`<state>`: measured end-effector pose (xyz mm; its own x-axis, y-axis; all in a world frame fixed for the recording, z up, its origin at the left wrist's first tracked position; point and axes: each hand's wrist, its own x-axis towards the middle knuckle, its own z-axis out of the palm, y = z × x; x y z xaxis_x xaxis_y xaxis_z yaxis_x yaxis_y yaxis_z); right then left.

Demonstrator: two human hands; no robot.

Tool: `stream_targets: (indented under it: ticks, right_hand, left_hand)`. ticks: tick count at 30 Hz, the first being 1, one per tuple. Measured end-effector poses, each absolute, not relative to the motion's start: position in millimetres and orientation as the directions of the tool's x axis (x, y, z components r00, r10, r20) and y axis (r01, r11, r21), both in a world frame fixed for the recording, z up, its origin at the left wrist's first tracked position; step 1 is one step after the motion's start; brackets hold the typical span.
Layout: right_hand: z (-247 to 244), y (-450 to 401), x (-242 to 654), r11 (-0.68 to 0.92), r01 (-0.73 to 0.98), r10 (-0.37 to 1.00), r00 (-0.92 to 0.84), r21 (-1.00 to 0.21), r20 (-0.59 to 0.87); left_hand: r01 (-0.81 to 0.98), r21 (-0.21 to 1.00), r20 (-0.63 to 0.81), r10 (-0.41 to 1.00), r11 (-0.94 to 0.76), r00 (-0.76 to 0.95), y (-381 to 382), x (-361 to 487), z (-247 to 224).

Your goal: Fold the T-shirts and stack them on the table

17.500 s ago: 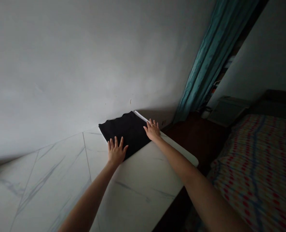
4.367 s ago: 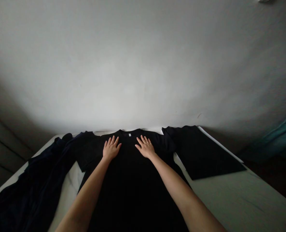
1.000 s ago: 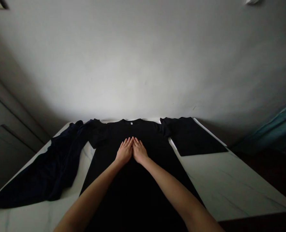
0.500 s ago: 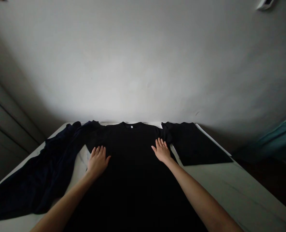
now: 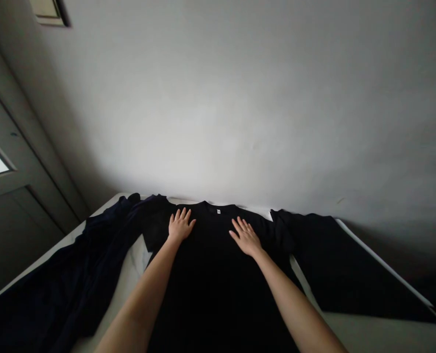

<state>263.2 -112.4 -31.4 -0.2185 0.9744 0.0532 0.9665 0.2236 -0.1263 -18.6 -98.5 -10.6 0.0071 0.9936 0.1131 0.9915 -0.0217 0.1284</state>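
A black T-shirt [image 5: 218, 284] lies spread on the table, its collar toward the wall and a small white label [image 5: 218, 212] showing inside the neckline. My left hand [image 5: 180, 225] rests flat on the upper chest near the left shoulder, fingers spread. On the other side of the collar, my right hand [image 5: 245, 237] also lies flat on the cloth, with its fingers apart. Neither hand grips the fabric. The shirt's lower part runs out of view between my forearms.
Dark navy clothing [image 5: 81, 264] lies rumpled along the left side. A folded black garment [image 5: 357, 269] lies at the right, by the table's edge. The pale marbled table [image 5: 131, 264] meets a grey wall [image 5: 225, 108] behind. A door [image 5: 26, 171] stands at the far left.
Both hands have slid over the shirt toward its collar, the left one also inward. The view has turned left, bringing more of the door into sight.
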Motion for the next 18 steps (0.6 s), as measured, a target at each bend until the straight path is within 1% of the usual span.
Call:
stream_targets:
  ticks: [3,5,7,9,11,13,15,18]
  right_hand:
    - [-27.2,-90.4,298.1,0.071,0.996,0.997,-0.07,-0.062,0.015]
    - [-20.2,-75.9,304.2,0.005,0.999,0.997,-0.002,-0.041,0.072]
    - [-9.3,-63.8,295.5,-0.001,0.998,0.985,0.011,-0.062,0.173]
    - [4.1,-53.2,272.7,0.081,0.991,0.966,-0.052,-0.109,0.253]
    - [16.6,-41.9,239.0,0.218,0.964,0.944,-0.167,-0.155,0.284]
    - [25.2,-28.0,200.3,0.321,0.926,0.925,-0.261,-0.199,0.277]
    - [28.7,-12.4,164.0,0.39,0.896,0.909,-0.339,-0.211,0.243]
    - [26.2,9.1,125.5,0.462,0.865,0.885,-0.434,-0.198,0.171]
  left_hand:
    - [0.993,0.113,0.105,0.993,0.042,-0.054,-78.9,-35.0,7.8]
    - [0.993,0.104,0.131,0.989,0.061,-0.074,-64.6,-33.8,21.9]
    - [0.991,0.109,0.178,0.979,0.083,-0.102,-53.8,-29.1,31.9]
    - [0.986,0.118,0.232,0.962,0.117,-0.142,-50.0,-24.8,33.4]
    - [0.982,0.126,0.298,0.938,0.142,-0.174,-53.8,-22.2,25.1]
    - [0.983,0.126,0.372,0.913,0.13,-0.168,-62.3,-21.0,9.3]
    - [0.989,0.121,0.42,0.899,0.083,-0.127,-71.2,-20.8,-8.1]
    - [0.991,0.122,0.417,0.904,0.045,-0.093,-79.3,-21.5,-25.2]
